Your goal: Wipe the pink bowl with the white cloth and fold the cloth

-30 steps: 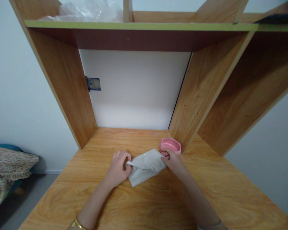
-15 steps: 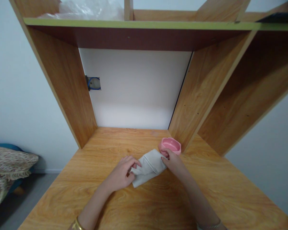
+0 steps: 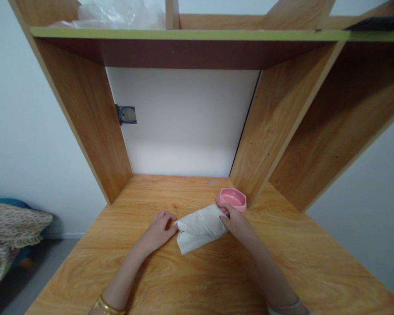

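Observation:
A folded white cloth (image 3: 198, 228) lies on the wooden desk (image 3: 210, 280) between my two hands. My left hand (image 3: 157, 231) rests on the desk at the cloth's left end, fingers curled, fingertips touching its edge. My right hand (image 3: 235, 222) pinches the cloth's right corner. A small pink bowl (image 3: 231, 198) stands just behind my right hand, against the wooden upright.
The desk sits in a wooden shelf unit with side panels (image 3: 95, 127) and a shelf (image 3: 184, 34) overhead holding a clear plastic bag (image 3: 118, 14). A blue socket box (image 3: 126, 114) is on the back wall. A bed with a patterned blanket (image 3: 9, 227) is at the far left.
My left hand pushed the cloth's left end inward over the cloth, then drew back to the left edge. The cloth now lies flatter and more folded. My right hand stayed put.

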A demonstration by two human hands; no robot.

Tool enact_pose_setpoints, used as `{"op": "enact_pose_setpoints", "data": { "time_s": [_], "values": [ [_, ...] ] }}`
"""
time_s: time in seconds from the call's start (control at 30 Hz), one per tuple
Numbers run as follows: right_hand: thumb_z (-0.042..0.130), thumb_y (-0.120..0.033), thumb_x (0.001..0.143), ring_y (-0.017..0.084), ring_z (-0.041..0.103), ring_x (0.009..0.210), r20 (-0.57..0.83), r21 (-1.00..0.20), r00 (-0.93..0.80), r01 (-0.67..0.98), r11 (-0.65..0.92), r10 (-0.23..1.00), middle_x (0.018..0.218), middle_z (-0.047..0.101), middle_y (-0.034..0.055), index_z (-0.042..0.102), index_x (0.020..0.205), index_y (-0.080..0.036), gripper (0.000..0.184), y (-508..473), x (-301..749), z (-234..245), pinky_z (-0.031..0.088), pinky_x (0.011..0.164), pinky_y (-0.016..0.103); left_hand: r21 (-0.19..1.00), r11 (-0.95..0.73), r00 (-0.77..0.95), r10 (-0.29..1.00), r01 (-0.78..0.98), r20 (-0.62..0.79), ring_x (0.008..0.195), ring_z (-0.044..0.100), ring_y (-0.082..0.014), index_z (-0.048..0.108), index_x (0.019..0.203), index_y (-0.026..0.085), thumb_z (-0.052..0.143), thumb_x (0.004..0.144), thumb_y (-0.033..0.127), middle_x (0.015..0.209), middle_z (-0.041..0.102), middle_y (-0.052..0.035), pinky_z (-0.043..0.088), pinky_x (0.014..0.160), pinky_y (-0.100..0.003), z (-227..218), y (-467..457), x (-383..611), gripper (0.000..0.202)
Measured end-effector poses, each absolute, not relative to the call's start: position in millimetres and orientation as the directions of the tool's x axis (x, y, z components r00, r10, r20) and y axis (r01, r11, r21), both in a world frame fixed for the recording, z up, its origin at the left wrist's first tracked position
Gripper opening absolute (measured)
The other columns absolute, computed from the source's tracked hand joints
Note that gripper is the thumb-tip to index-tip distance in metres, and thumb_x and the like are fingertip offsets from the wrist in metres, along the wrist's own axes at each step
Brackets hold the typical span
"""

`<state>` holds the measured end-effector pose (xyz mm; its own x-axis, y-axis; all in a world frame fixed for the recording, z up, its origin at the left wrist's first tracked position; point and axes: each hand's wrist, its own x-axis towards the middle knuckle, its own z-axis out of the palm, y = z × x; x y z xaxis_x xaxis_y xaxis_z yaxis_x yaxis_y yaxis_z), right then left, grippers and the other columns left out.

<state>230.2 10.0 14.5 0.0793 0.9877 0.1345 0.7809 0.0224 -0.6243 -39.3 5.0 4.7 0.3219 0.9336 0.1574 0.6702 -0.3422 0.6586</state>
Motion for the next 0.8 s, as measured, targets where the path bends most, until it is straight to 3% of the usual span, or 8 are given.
{"op": "enact_pose_setpoints", "data": {
  "time_s": [0.17,0.37,0.6,0.67,0.8],
  "values": [
    [0.049,-0.011,0.068,0.018,0.062,0.082,0.132,-0.705,0.044,0.706,0.063,0.990,0.087,0.067,0.0060,0.059,0.095,-0.016,0.029,14,230,9,0.044,0.074,0.028,0.791,-0.297,0.296,0.943,0.534,0.154,0.067,0.053,-0.0161,0.057,0.070,0.018,0.046,0.081,0.042,0.068,0.059,-0.0016,0.041,0.065,-0.026,0,10,-34,0.029],
    [0.049,-0.010,0.067,0.017,0.061,0.079,0.142,-0.756,0.050,0.650,0.076,0.989,0.085,0.066,0.0041,0.059,0.095,-0.017,0.030,18,231,6,0.045,0.074,0.028,0.959,-0.170,0.211,0.970,0.227,0.122,0.059,0.052,-0.0122,0.050,0.078,0.018,0.052,0.075,0.039,0.059,0.053,0.0044,0.041,0.059,-0.023,-8,14,-27,0.021],
    [0.049,-0.011,0.066,0.018,0.062,0.079,0.155,-0.798,0.045,0.594,0.099,0.987,0.083,0.067,0.0034,0.060,0.094,-0.018,0.031,17,230,5,0.047,0.075,0.030,0.996,-0.056,0.192,0.980,0.072,0.041,0.055,0.053,-0.0100,0.048,0.094,0.018,0.059,0.066,0.032,0.058,0.053,0.0064,0.042,0.057,-0.022,-10,18,-25,0.033],
    [0.049,-0.010,0.065,0.018,0.062,0.079,0.161,-0.805,0.051,0.585,0.101,0.986,0.082,0.067,0.0034,0.060,0.092,-0.018,0.030,18,231,5,0.047,0.075,0.030,0.991,-0.103,0.138,0.986,0.082,0.091,0.057,0.054,-0.0102,0.049,0.094,0.017,0.057,0.066,0.029,0.062,0.055,0.0046,0.043,0.058,-0.022,-6,18,-26,0.031],
    [0.050,-0.011,0.065,0.016,0.062,0.076,0.173,-0.837,0.037,0.532,0.127,0.984,0.081,0.067,0.0016,0.059,0.091,-0.019,0.029,19,232,6,0.048,0.073,0.029,0.909,-0.322,-0.011,0.942,0.265,0.337,0.075,0.058,-0.0138,0.054,0.091,0.017,0.049,0.072,0.023,0.081,0.061,-0.0025,0.045,0.071,-0.026,9,15,-32,0.021]
  ]
}}
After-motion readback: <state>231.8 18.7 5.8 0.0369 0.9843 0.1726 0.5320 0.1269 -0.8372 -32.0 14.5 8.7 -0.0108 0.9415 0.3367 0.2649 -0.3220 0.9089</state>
